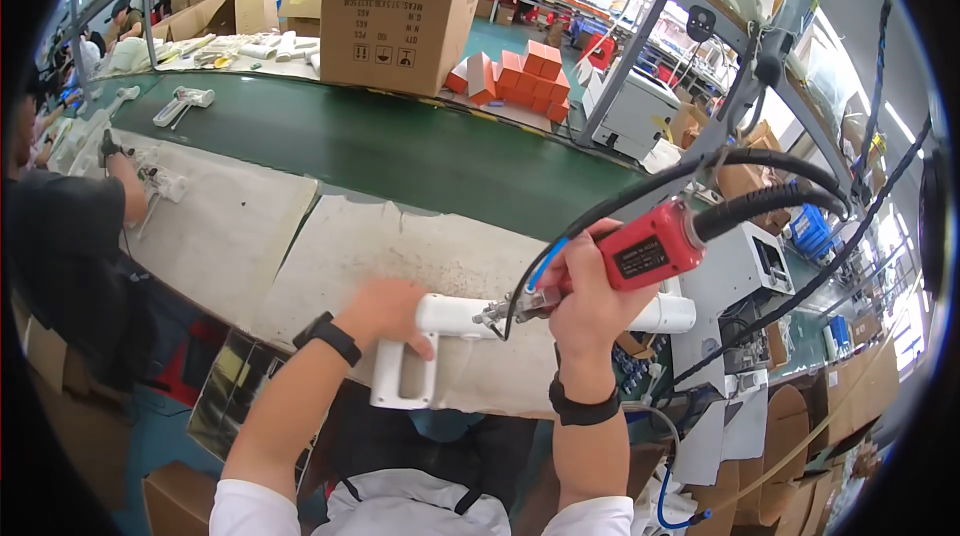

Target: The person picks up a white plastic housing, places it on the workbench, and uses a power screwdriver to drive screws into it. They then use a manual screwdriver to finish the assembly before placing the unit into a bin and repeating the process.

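My left hand (383,311) grips the left end of a white plastic housing (455,317), a tube with a loop-shaped handle (402,376) toward me. The fingers are slightly blurred, and the thumb lies by the handle. In my closed right hand (585,301) is a red power screwdriver (648,248) with thick black cables at its back. Its metal front end (500,314) meets or hovers just over the housing; contact cannot be told. A white cylinder (665,315) shows beyond my right hand, which hides whether it joins the housing.
A green conveyor belt (400,136) runs beyond the pale work mat (370,236). Past it stand a large carton (395,16) and stacked orange boxes (530,76). A co-worker (75,256) works at left. Black cables (800,296) hang at right beside a grey machine (735,271).
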The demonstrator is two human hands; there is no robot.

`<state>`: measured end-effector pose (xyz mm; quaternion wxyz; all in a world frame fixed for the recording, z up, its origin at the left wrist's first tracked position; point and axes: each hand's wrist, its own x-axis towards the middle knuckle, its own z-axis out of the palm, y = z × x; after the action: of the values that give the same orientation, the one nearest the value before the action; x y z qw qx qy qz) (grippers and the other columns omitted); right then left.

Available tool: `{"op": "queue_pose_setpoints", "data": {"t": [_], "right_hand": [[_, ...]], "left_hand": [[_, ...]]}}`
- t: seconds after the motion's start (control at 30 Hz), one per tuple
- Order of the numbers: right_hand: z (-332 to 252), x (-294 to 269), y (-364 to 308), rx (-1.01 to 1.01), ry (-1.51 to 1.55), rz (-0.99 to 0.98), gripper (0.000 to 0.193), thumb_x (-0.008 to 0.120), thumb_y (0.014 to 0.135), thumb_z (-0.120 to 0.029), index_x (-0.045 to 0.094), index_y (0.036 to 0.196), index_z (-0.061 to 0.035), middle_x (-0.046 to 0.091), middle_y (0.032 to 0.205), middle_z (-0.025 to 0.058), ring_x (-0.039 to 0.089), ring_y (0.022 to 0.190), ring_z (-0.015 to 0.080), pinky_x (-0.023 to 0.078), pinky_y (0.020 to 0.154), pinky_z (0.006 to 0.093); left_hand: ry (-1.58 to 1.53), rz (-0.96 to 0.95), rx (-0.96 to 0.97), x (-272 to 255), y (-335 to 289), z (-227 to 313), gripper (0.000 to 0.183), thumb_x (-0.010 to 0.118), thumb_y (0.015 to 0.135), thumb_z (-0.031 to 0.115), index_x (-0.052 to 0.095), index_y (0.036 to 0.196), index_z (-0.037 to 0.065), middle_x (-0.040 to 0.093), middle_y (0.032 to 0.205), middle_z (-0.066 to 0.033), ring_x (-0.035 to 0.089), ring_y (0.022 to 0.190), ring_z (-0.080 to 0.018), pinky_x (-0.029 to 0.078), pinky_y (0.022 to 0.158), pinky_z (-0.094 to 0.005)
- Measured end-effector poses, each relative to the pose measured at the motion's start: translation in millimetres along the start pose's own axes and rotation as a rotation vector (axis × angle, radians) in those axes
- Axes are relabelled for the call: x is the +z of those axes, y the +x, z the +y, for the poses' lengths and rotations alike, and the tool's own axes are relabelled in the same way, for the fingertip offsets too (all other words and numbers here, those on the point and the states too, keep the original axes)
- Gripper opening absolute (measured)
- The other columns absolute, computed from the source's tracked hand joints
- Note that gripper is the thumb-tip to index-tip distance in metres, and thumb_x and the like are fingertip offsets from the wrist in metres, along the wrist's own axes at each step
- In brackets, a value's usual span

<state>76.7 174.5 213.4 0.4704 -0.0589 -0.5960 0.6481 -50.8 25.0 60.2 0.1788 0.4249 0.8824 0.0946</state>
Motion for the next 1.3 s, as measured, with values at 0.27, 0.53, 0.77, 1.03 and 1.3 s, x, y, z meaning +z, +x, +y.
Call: {"op": "queue_pose_setpoints", "data": {"t": [0.27, 0.53, 0.77, 1.03, 1.3], "right_hand": [[38, 17, 10, 0.056, -0.050, -0.039, 0.009, 0.063, 0.082, -0.004, 0.059, 0.086, 0.0020, 0.059, 0.063, 0.0070, 0.055, 0.046, 0.0113, 0.044, 0.041, 0.0231], [80, 20, 10, 0.135, 0.002, -0.014, 0.008, 0.063, 0.082, -0.005, 0.058, 0.083, 0.0012, 0.058, 0.061, 0.0055, 0.055, 0.047, 0.0106, 0.043, 0.043, 0.0231], [95, 19, 2, 0.119, -0.093, -0.086, 0.009, 0.063, 0.083, -0.005, 0.057, 0.087, 0.0003, 0.058, 0.062, 0.0050, 0.055, 0.049, 0.0108, 0.043, 0.044, 0.0239], [10, 3, 1, 0.029, -0.002, -0.018, 0.013, 0.059, 0.083, -0.001, 0.052, 0.093, 0.0020, 0.057, 0.061, 0.0072, 0.054, 0.044, 0.0125, 0.041, 0.038, 0.0232], [51, -6, -6, 0.090, -0.057, -0.028, 0.009, 0.059, 0.082, -0.002, 0.054, 0.090, 0.0012, 0.056, 0.061, 0.0065, 0.055, 0.046, 0.0127, 0.042, 0.040, 0.0236]], "left_hand": [[-0.106, 0.008, 0.010, 4, 12, 39, 0.082, 0.082, 0.051, 0.058, 0.061, 0.108, 0.003, 0.064, 0.107, -0.0154, 0.062, 0.103, -0.0323, 0.050, 0.089, -0.0403], [-0.113, 0.100, 0.021, 18, 19, 32, 0.093, 0.085, 0.043, 0.064, 0.060, 0.107, 0.003, 0.067, 0.098, -0.0181, 0.065, 0.093, -0.0330, 0.052, 0.081, -0.0404], [-0.157, 0.097, -0.054, 11, 8, 41, 0.091, 0.087, 0.039, 0.060, 0.061, 0.107, 0.004, 0.067, 0.094, -0.0181, 0.066, 0.090, -0.0355, 0.052, 0.082, -0.0408], [-0.133, 0.170, 0.013, 28, 40, 29, 0.090, 0.083, 0.048, 0.065, 0.059, 0.111, 0.004, 0.065, 0.103, -0.0144, 0.063, 0.100, -0.0320, 0.052, 0.084, -0.0411], [-0.099, 0.143, -0.005, 20, 40, 34, 0.085, 0.081, 0.051, 0.064, 0.061, 0.106, 0.002, 0.065, 0.105, -0.0137, 0.063, 0.101, -0.0306, 0.051, 0.087, -0.0398]]}}
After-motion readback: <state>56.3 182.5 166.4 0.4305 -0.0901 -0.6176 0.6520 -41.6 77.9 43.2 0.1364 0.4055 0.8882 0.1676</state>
